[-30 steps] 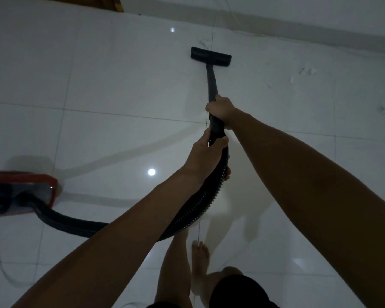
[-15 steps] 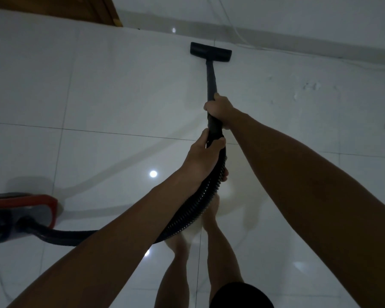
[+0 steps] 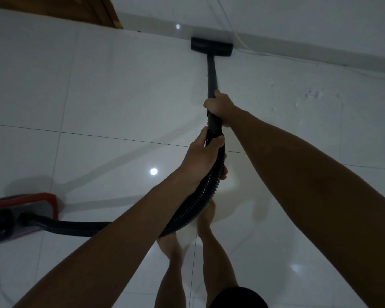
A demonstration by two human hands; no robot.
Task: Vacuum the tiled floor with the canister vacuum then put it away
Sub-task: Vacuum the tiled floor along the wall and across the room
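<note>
A black vacuum wand [image 3: 211, 76] runs forward from me to a flat black floor head [image 3: 211, 46], which lies on the glossy white tiled floor [image 3: 120, 90] right against the skirting. My right hand [image 3: 220, 105] grips the wand higher up. Just behind it, my left hand [image 3: 203, 155] grips the wand's end where the ribbed black hose [image 3: 193, 207] joins. The hose curves down and left to the red and black canister [image 3: 20, 214], which stands on the floor at the left edge.
A white wall with grey skirting [image 3: 298, 52] bounds the floor ahead, and a thin white cable [image 3: 276, 55] trails along it. A wooden door frame [image 3: 111, 14] stands at the top left. Small bits of debris [image 3: 312, 94] speckle the tiles at right. My bare feet [image 3: 206, 218] are below the hose.
The floor head has slid forward to the skirting. I have stepped forward with it, and the canister sits a little lower in view.
</note>
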